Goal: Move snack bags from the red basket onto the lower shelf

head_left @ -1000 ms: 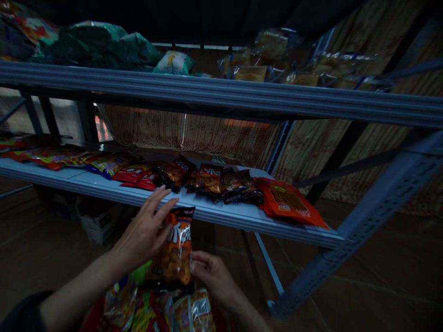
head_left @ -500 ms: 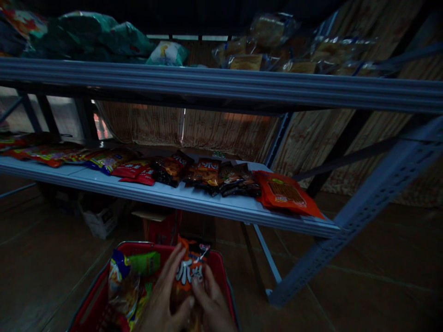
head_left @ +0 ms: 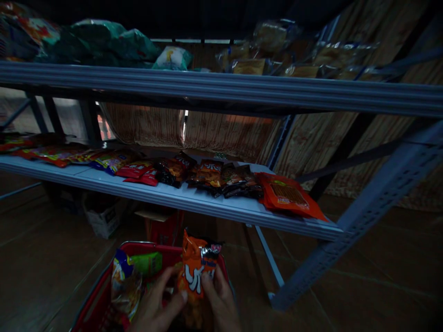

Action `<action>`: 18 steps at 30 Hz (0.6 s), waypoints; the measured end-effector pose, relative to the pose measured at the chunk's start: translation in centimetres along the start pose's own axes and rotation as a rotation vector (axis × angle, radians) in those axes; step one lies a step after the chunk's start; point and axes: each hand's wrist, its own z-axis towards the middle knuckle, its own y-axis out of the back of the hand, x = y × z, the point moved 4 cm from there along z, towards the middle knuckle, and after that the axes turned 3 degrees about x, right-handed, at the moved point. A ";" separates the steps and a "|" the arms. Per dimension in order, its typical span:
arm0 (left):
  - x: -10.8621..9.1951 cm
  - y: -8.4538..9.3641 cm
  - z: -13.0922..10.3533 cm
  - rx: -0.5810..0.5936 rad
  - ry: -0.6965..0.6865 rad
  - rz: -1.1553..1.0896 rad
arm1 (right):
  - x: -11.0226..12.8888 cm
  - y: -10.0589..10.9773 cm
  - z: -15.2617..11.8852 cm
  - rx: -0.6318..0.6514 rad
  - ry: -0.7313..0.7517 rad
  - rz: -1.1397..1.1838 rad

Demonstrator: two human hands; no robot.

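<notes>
Left hand [head_left: 159, 302] and right hand [head_left: 219, 297], both bare, grasp the two side edges of an orange-and-black snack bag [head_left: 194, 272] at the bottom centre; the right thumb presses on its printed front, and the left thumb lies at its lower left edge. The bag tilts slightly, its black top edge pointing away from the person, and it is above a red shopping basket [head_left: 166, 251]; whether its lower end touches the contents is hidden by the hands. Inside the basket, to the left of the hands, a clear packet with a blue top [head_left: 125, 281] leans beside a green packet [head_left: 148, 263]. Beyond the basket, on the dim tiled floor [head_left: 332, 276], are a red box [head_left: 164, 228] and, further left, a white box [head_left: 103, 221]. Above them runs a pale blue lower shelf [head_left: 173, 200] with a row of packets: from right to left, flat orange bags [head_left: 289, 196], dark packets [head_left: 211, 173], red packets [head_left: 140, 170] and several multicoloured ones [head_left: 112, 160]. An upper shelf [head_left: 207, 85] carries green bags [head_left: 100, 39] on the left and clear bags [head_left: 249, 66] on the right. Patterned brownish curtains [head_left: 148, 127] hang behind the rack.
</notes>
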 end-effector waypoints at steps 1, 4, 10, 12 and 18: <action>-1.6 0.1 0.3 0.028 -0.020 -0.056 | 0.9 -0.3 0.2 0.014 0.003 -0.050; -6.3 0.3 2.2 0.047 -0.030 -0.240 | 4.5 -2.3 1.2 0.133 0.022 -0.169; -13.4 1.3 8.1 -0.040 -0.222 -0.317 | 11.7 -6.8 3.8 0.256 0.074 -0.092; -15.4 1.7 10.0 -0.058 -0.282 -0.328 | 13.2 -7.8 4.8 0.278 0.120 -0.104; -20.2 2.4 14.3 -0.009 -0.263 -0.291 | 16.7 -8.6 11.1 0.129 0.343 -0.366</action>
